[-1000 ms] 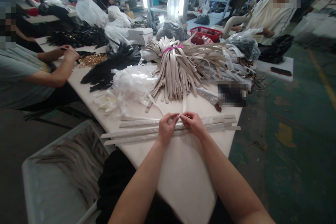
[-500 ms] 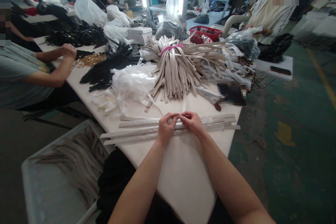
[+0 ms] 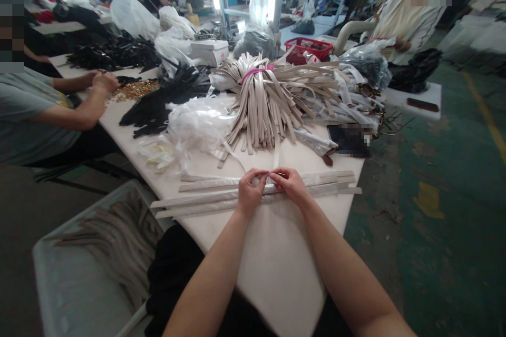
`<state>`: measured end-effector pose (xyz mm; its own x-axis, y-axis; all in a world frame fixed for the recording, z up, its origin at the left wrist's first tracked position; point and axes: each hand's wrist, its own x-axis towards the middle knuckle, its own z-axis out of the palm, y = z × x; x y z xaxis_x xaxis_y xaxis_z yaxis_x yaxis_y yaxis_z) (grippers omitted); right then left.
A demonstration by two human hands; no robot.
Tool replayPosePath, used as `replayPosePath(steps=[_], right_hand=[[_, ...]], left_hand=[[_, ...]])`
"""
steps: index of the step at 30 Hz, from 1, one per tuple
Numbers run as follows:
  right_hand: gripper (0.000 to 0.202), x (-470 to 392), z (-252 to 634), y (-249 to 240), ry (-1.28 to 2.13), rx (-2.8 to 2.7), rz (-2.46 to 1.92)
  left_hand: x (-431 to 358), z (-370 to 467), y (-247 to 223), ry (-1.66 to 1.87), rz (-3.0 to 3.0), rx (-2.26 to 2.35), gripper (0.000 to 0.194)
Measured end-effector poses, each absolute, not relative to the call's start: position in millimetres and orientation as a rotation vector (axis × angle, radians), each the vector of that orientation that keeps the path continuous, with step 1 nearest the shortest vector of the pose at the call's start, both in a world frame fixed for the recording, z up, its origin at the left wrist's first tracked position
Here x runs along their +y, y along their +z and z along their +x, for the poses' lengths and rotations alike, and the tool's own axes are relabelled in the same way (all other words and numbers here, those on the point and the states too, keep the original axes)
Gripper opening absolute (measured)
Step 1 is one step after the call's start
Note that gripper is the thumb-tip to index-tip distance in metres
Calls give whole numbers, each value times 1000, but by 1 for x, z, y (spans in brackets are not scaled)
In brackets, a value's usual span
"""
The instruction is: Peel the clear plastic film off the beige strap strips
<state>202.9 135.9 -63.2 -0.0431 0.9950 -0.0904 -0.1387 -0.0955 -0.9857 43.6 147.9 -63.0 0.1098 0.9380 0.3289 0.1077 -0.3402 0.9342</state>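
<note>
My left hand and my right hand meet at the fingertips above the table, each in a pinch. Between them they hold the near end of a pale strip, which runs away from me toward a large bundle of beige strap strips tied with a pink band. The pinched end itself is mostly hidden by my fingers. Under my hands several flat beige straps, partly wrapped in clear film, lie crosswise on the white table.
Crumpled clear plastic film and black strips lie left of the bundle. A phone rests near the right table edge. At lower left stands a plastic bin with grey-brown straps. A co-worker's hands work at far left.
My hands stay pinched together in nearly the same place. The co-worker at the left has shifted slightly, with their hands a little further right and lower.
</note>
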Motion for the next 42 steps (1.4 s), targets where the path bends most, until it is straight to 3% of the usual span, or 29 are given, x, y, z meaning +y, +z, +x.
replayPosePath(steps=[16, 28, 42], right_hand=[[32, 136, 203, -64, 1358, -1103, -1128], [29, 134, 194, -68, 1073, -1278, -1189], [30, 135, 196, -69, 974, -1288, -1244]], left_hand=[[147, 44, -68, 1281, 1528, 1081, 14], [152, 45, -78, 1338, 1332, 999, 20], [151, 45, -76, 1392, 1382, 1076, 18]])
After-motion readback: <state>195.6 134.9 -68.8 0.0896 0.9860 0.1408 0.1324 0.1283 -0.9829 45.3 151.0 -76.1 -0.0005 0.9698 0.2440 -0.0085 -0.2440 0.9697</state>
